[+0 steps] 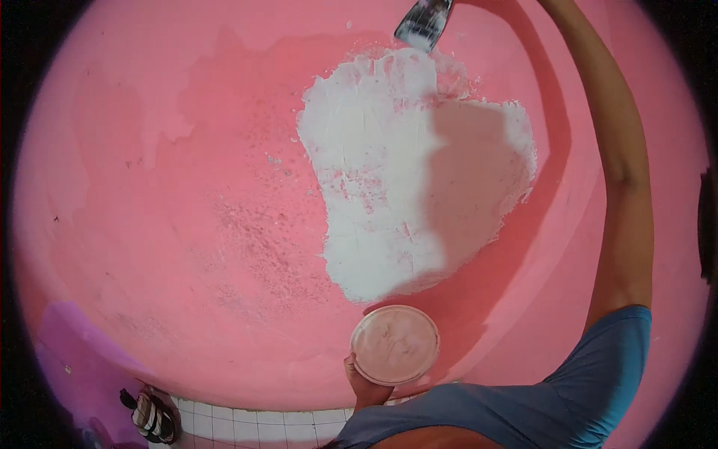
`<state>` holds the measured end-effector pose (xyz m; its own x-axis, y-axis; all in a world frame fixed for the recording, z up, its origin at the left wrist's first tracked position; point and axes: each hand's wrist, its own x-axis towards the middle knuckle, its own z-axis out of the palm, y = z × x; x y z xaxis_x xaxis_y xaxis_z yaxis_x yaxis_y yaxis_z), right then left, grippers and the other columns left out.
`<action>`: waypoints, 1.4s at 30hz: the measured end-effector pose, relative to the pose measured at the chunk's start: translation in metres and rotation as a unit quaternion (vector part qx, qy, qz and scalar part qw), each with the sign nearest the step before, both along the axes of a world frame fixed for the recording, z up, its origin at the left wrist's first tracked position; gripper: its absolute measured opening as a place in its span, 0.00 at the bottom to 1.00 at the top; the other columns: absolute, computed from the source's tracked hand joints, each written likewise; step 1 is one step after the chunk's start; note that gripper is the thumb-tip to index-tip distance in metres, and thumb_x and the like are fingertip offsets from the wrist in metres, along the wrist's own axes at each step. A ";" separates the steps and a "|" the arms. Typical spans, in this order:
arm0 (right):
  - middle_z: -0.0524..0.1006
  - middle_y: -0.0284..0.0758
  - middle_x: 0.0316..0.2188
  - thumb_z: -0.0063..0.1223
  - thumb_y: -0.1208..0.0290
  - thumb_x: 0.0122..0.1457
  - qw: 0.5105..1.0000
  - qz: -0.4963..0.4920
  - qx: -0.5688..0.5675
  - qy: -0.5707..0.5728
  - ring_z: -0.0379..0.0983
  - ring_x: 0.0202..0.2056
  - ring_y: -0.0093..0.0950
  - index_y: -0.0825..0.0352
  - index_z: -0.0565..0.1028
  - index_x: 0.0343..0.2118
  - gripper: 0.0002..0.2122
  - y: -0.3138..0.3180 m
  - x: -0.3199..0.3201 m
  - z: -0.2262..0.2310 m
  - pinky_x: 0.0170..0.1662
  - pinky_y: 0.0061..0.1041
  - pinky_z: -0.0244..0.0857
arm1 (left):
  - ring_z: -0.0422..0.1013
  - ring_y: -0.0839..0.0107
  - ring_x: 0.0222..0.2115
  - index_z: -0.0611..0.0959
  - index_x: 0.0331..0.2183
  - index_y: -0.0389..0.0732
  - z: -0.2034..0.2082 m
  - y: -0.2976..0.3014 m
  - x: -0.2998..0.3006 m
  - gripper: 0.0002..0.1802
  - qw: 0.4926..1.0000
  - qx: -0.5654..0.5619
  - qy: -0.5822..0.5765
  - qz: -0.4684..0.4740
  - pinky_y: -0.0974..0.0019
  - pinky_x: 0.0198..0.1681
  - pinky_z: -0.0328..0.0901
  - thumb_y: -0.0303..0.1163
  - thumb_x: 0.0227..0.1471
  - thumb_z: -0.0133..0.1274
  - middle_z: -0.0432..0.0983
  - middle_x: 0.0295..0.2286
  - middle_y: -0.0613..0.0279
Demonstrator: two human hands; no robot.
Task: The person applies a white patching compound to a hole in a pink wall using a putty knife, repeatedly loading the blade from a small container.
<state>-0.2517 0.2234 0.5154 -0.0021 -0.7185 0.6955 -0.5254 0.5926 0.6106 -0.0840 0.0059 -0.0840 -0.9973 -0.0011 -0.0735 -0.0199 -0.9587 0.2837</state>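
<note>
The left hand grips a round pink plate from below. The right arm reaches up to a putty knife against the white patch on the pink wall — its fingers are out of view, grip unclear

Pink wall fills nearly whole view, paint uneven: darker, duller zone across middle, lighter pink toward upper left. Pitted, flaking speckles on wall low of centre, scattered chips above them. Purple-tinted area at wall's lower left. White tiled floor with dark grout lines along wall's bottom edge. Striped sandal on floor at wall's foot, far left end of tiles.
</note>
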 end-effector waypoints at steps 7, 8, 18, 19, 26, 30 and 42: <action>0.70 0.33 0.12 0.74 0.49 0.30 0.997 0.026 0.071 -0.034 0.65 0.18 0.25 0.66 0.68 0.13 0.26 -0.030 -0.001 -0.035 0.26 0.29 0.60 | 0.57 0.52 0.58 0.65 0.58 0.43 0.000 -0.005 0.004 0.38 1.000 0.027 0.011 0.001 0.43 0.61 0.52 0.54 0.49 0.41 0.60 0.57 0.53; 0.70 0.33 0.13 0.73 0.47 0.30 0.988 0.059 0.142 0.018 0.64 0.20 0.27 0.66 0.68 0.13 0.27 -0.038 -0.002 -0.042 0.30 0.31 0.60 | 0.57 0.52 0.58 0.65 0.58 0.43 -0.001 -0.004 0.004 0.38 1.000 0.028 0.012 -0.002 0.43 0.61 0.52 0.54 0.49 0.42 0.60 0.57 0.53; 0.71 0.34 0.12 0.73 0.49 0.31 0.996 -0.011 0.087 -0.028 0.65 0.16 0.26 0.67 0.68 0.12 0.26 -0.046 0.013 -0.007 0.22 0.28 0.60 | 0.56 0.53 0.58 0.65 0.58 0.44 0.006 -0.001 0.005 0.37 1.000 0.014 0.019 0.009 0.43 0.61 0.51 0.53 0.50 0.39 0.59 0.58 0.53; 0.70 0.34 0.11 0.74 0.52 0.31 0.995 0.023 0.092 0.013 0.65 0.13 0.23 0.67 0.68 0.12 0.26 -0.041 0.008 0.001 0.17 0.25 0.57 | 0.56 0.53 0.58 0.65 0.58 0.43 0.010 0.001 0.005 0.37 1.000 -0.016 0.011 0.018 0.43 0.61 0.51 0.53 0.50 0.39 0.59 0.58 0.53; 0.70 0.35 0.10 0.74 0.52 0.30 0.994 0.011 0.066 -0.085 0.66 0.14 0.26 0.67 0.68 0.12 0.26 -0.046 0.018 -0.022 0.19 0.26 0.59 | 0.55 0.52 0.59 0.64 0.59 0.44 0.010 -0.001 0.004 0.38 1.000 0.000 0.017 0.010 0.42 0.61 0.50 0.54 0.50 0.38 0.58 0.58 0.53; 0.69 0.35 0.10 0.73 0.51 0.30 0.979 0.077 0.183 -0.034 0.66 0.14 0.29 0.67 0.69 0.12 0.25 -0.070 0.003 -0.050 0.21 0.28 0.60 | 0.55 0.52 0.59 0.64 0.59 0.45 0.006 -0.001 0.004 0.38 1.000 0.011 0.007 0.007 0.42 0.61 0.50 0.54 0.50 0.38 0.57 0.59 0.53; 0.69 0.35 0.11 0.75 0.53 0.30 0.998 0.049 0.037 0.018 0.64 0.14 0.23 0.68 0.68 0.12 0.26 -0.050 0.009 0.017 0.18 0.26 0.57 | 0.55 0.52 0.59 0.63 0.59 0.44 0.017 -0.006 0.009 0.38 0.997 -0.066 -0.006 0.033 0.44 0.61 0.51 0.56 0.51 0.35 0.57 0.59 0.53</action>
<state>-0.2430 0.1735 0.5322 0.0948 -0.7640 0.6382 -0.5555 0.4914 0.6708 -0.0750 -0.0005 -0.0671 -0.9938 -0.0774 -0.0794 0.0384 -0.9120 0.4084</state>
